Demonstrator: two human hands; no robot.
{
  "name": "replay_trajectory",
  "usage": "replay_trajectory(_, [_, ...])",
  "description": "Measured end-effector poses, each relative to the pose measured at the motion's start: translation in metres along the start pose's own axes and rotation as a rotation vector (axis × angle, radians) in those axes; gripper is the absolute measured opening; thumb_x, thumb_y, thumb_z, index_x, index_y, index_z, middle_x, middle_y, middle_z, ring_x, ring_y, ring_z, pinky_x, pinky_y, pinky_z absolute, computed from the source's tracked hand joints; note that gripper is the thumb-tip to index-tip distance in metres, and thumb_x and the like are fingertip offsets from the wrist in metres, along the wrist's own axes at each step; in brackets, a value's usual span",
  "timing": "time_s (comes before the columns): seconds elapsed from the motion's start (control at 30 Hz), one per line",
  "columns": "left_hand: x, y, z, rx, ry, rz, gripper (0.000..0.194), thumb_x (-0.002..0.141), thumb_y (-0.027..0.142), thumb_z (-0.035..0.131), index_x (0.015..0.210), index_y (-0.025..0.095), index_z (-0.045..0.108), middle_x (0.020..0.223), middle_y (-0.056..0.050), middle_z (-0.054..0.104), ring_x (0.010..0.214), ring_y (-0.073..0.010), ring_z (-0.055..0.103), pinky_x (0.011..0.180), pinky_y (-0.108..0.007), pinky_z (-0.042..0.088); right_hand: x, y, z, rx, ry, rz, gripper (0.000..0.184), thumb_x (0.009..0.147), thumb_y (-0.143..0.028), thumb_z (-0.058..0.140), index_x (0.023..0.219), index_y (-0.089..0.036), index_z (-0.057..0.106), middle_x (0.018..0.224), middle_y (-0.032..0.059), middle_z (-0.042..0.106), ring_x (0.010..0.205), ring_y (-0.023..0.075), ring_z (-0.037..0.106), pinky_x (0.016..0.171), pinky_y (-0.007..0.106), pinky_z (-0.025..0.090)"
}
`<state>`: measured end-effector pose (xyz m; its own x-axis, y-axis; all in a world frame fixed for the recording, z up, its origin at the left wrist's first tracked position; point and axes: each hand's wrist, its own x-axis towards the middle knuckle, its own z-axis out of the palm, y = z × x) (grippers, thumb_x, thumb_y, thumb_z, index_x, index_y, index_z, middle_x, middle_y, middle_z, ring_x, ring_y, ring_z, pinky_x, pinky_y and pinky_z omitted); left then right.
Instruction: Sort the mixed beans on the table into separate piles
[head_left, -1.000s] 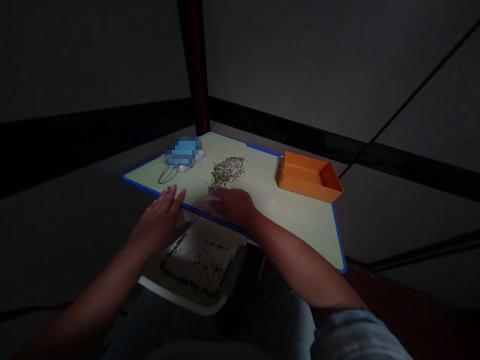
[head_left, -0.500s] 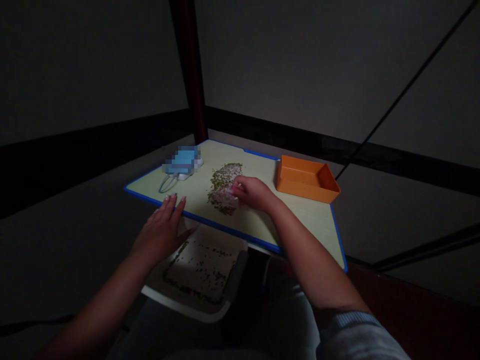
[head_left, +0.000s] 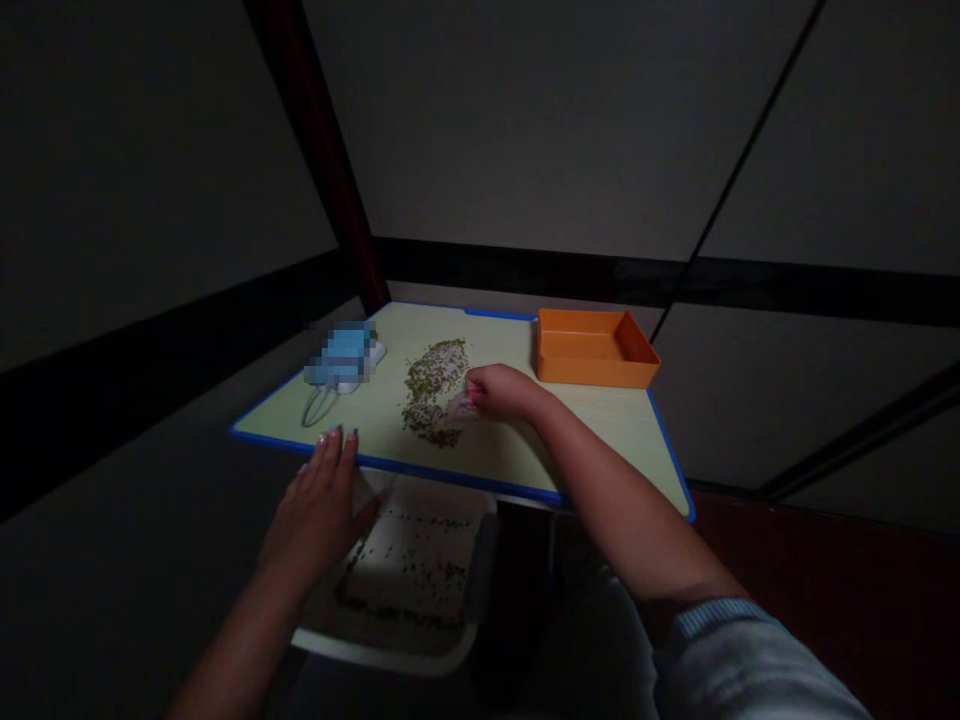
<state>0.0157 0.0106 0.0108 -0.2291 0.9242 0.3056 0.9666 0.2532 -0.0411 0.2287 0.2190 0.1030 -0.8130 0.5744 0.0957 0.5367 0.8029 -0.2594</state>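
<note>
My right hand (head_left: 501, 390) is closed on a small see-through piece with a pink part (head_left: 471, 398); its exact kind is unclear in the dim light. Its edge rests by a spread of small green and whitish grains (head_left: 439, 370) on a pale yellow board (head_left: 510, 455) with a blue rim. My left hand (head_left: 319, 500) lies with fingers stretched out over the board's near left edge, holding nothing. Below that edge is a white tub (head_left: 382, 655) with dark green grains scattered over its floor.
An orange open box (head_left: 596, 370) stands at the board's back right. On the left side lies a blurred blue-topped device (head_left: 341, 355) with a looped cord (head_left: 319, 405). Walls meet behind the board, with a dark red post (head_left: 322, 140) in the corner.
The whole view has turned, so the board and box sit differently in it. My right hand stays pinched on the see-through piece beside the grains; my left hand keeps its place at the edge.
</note>
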Motion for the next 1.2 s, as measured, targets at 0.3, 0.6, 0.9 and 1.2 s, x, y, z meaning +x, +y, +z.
replay_trajectory(0.3, [-0.001,0.0,-0.002,0.003,-0.004,0.002,0.084,0.081,0.054,0.04,0.146,0.01,0.013,0.155,-0.02,0.018,0.143,-0.0328,0.019,0.109,-0.049,0.032,0.003,-0.016,0.016,-0.048,0.041,-0.047,0.02,0.086,-0.03,0.046,0.092,-0.019,0.061,0.091,0.0057,0.068,0.075,0.0163,0.054,0.056,0.027,0.023])
replay_trajectory(0.6, [-0.001,0.001,-0.001,0.007,-0.003,0.008,0.085,0.081,0.056,0.039,0.146,0.009,0.012,0.155,-0.021,0.018,0.143,-0.0328,0.019,0.109,-0.05,0.032,0.006,-0.019,0.023,0.08,0.084,-0.136,0.013,0.085,-0.027,0.048,0.086,-0.02,0.059,0.081,0.0012,0.064,0.071,0.0141,0.048,0.059,0.025,0.024])
replay_trajectory(0.9, [-0.001,0.003,-0.003,0.013,-0.018,-0.005,0.083,0.081,0.052,0.041,0.146,0.01,0.011,0.156,-0.02,0.016,0.143,-0.033,0.019,0.109,-0.049,0.032,0.006,-0.014,0.021,0.244,0.008,-0.18,0.009,0.082,-0.021,0.051,0.079,-0.017,0.059,0.073,-0.0009,0.057,0.069,0.0118,0.045,0.061,0.022,0.027])
replay_trajectory(1.2, [-0.002,0.004,-0.006,0.013,-0.021,0.004,0.082,0.081,0.05,0.041,0.146,0.009,0.013,0.156,-0.02,0.016,0.143,-0.0331,0.02,0.11,-0.048,0.031,0.005,-0.013,0.016,0.26,-0.01,-0.182,0.008,0.081,-0.021,0.053,0.076,-0.017,0.057,0.07,-0.002,0.054,0.066,0.0109,0.042,0.059,0.023,0.025])
